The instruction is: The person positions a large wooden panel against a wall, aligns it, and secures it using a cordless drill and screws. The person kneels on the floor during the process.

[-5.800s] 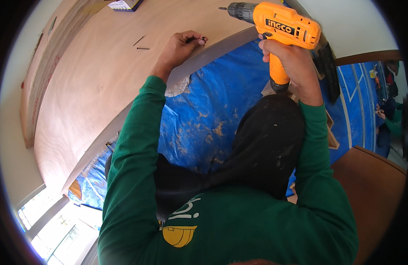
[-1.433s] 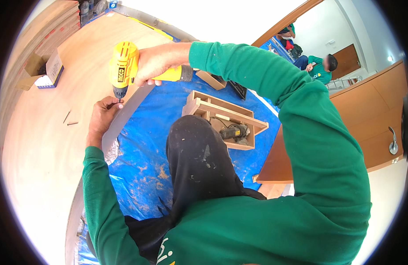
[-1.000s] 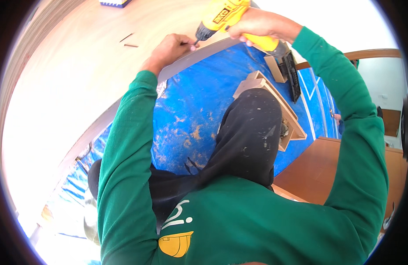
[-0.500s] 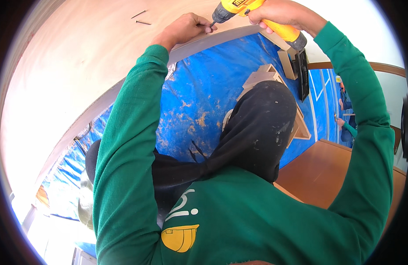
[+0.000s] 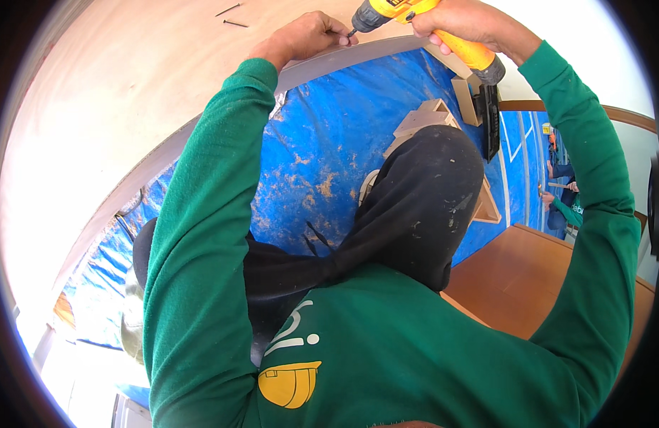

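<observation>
In my right hand [image 5: 472, 25] is a yellow and black cordless drill [image 5: 473, 55], gripped by its handle and pointing left. Its dark chuck [image 5: 369, 18] and bit meet the fingertips of my left hand [image 5: 304, 36]. Those fingers are pinched at the bit's tip on what looks like a screw, mostly hidden by them. This hand rests at the edge of a pale wooden panel [image 5: 130, 93]. Two loose screws, an upper one [image 5: 227, 10] and a lower one [image 5: 235, 23], lie on the panel left of my left hand.
Beyond the panel's edge a blue tarp [image 5: 294, 164], dusted with debris, spreads under my dark-trousered legs. Wooden box frames [image 5: 422, 120] and a long black object [image 5: 490, 121] are to the right. A brown wooden surface [image 5: 515, 274] is nearer; another person's green sleeve [image 5: 568, 210] shows at far right.
Both my hands and the drill have shifted slightly right in the picture, the bit staying at my left fingertips. At far right, more of the other person shows.
</observation>
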A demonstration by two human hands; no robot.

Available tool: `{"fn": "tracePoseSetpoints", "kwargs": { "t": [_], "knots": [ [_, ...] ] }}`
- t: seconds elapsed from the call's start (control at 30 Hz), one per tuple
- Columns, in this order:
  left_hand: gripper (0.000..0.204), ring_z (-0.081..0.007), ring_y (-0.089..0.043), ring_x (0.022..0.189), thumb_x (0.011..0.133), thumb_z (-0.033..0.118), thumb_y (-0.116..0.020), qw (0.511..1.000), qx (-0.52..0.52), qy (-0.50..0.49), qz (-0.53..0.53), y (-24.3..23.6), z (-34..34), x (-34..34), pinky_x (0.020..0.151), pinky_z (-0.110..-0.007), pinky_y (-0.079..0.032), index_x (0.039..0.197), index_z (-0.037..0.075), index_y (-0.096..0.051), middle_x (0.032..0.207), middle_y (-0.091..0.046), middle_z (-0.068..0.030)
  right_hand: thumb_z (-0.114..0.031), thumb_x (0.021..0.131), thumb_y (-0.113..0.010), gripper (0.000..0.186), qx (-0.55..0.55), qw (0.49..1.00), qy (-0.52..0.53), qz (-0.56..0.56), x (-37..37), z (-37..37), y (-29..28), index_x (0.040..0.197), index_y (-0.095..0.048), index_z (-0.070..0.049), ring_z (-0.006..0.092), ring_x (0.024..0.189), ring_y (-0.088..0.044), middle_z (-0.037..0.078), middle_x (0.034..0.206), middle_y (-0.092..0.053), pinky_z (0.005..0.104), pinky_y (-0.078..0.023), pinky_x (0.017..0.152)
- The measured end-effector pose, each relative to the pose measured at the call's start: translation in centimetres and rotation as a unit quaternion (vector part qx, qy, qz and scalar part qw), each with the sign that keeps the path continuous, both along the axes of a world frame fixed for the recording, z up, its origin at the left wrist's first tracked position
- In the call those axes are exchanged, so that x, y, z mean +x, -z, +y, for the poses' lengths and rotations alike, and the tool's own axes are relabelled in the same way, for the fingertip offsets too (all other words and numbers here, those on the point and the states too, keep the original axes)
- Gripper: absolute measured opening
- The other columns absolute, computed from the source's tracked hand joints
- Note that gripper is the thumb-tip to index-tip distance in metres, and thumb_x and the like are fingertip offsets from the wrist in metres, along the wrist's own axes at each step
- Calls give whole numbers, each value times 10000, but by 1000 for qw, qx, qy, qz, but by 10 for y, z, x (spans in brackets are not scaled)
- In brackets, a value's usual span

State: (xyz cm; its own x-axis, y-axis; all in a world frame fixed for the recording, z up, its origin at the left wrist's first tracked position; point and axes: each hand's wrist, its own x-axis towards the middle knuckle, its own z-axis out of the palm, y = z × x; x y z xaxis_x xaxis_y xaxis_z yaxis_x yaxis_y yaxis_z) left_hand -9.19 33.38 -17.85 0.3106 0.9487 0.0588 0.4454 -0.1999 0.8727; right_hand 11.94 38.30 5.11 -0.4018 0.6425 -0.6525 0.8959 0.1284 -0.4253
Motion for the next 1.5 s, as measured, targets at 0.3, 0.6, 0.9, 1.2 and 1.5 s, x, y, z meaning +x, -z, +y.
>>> {"fn": "tracePoseSetpoints", "kwargs": {
  "t": [0.3,0.6,0.9,1.2,1.5],
  "knots": [
    [245,-183,-749,998,1029,186,-704,999,28,23,16,4,6,-3,988,-341,-571,1235,123,-821,1119,-826,-78,-111,916,-740,130,6,1000,11,-22,-2,-5,3,967,-651,-32,135,593,-623,38,748,-643,292,-550,551],
    [439,-287,-725,1140,971,225,-748,998,-7,32,46,-35,9,-48,1029,-429,-555,1376,58,-716,1277,-759,-151,-186,918,-742,226,44,998,-33,-19,2,-16,-1,1062,-704,-16,125,620,-633,35,761,-663,287,-555,588],
    [605,-308,-566,1424,904,255,-812,878,263,-1,400,-12,-162,-133,1212,-438,-467,1465,122,-628,1488,-630,-122,-269,917,-723,281,41,998,-51,-8,10,-6,-1,1072,-692,-36,108,634,-643,14,765,-654,280,-565,590],
    [616,-277,-377,1586,997,200,-713,882,215,-44,418,-3,-211,-168,1337,-461,-272,1582,289,-542,1680,-469,-2,-204,956,-700,179,18,999,-40,-28,3,-10,-3,1056,-705,-55,117,649,-655,11,780,-660,291,-571,611],
    [737,-268,-216,1649,944,300,-750,897,150,-48,413,-6,-219,-192,1352,-631,-85,1603,452,-456,1756,-324,52,-218,1013,-698,218,20,996,-38,-83,-2,-13,-8,1122,-717,-31,90,710,-611,-13,862,-669,279,-531,655]
  ]
}}
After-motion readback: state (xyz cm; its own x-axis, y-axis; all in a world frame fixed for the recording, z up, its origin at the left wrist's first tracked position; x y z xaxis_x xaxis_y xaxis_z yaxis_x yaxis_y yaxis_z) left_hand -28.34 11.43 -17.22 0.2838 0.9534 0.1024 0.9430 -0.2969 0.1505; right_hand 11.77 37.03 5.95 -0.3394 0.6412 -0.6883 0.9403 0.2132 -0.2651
